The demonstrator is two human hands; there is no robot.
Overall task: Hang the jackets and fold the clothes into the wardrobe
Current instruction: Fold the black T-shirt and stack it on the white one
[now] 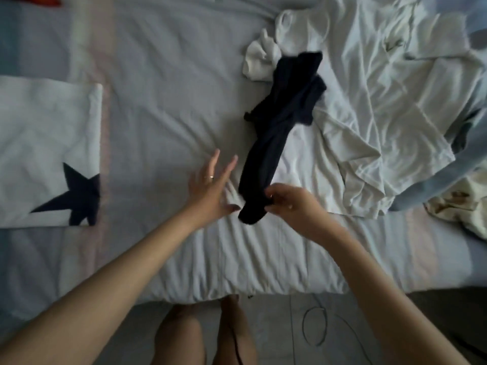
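Twisting is probably threatening the dark garment (279, 119): right hand (287, 204) is pinching its near end alone, left hand (210, 188) is hovering spread-fingered just beside.

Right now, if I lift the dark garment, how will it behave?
Probably floppy: the dark garment lies twisted, so it should dangle from the right hand. Likely light: the fabric looks thin. Its far end overlaps the white clothes and may drag them.
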